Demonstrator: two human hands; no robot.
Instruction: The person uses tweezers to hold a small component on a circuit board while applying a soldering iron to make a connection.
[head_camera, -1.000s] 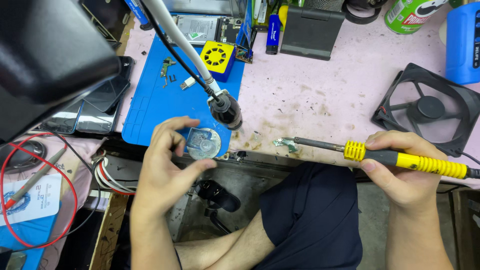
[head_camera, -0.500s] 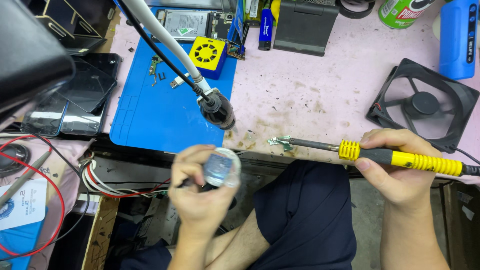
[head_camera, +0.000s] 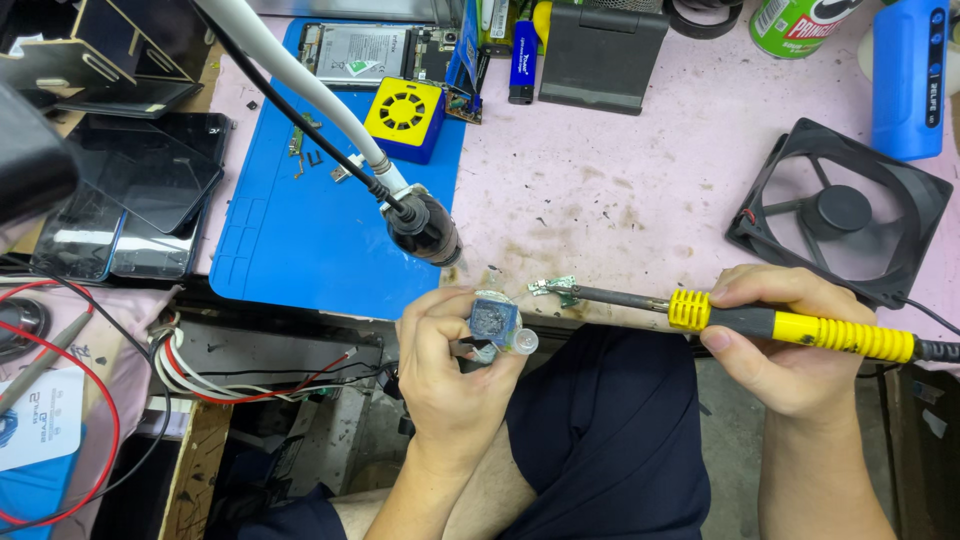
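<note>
Left hand (head_camera: 455, 370) grips a small round tin (head_camera: 494, 322); at its 3 o'clock, right hand (head_camera: 775, 340) grips a yellow-handled soldering iron (head_camera: 760, 322) over the tabletop (head_camera: 620, 190).

A single head-worn camera looks steeply down, close in, onto the pink-topped workbench (head_camera: 620, 200) edge and the person's lap; no second view shares the scene

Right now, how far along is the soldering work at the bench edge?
Done: the soldering iron is gripped in the right hand, its tip resting on a small metal piece at the table's edge. In hand: the left hand holds a small round tin tilted up beside that tip. Left: the tip has not touched the tin, and the opened phone lies untouched on the blue mat.
</note>
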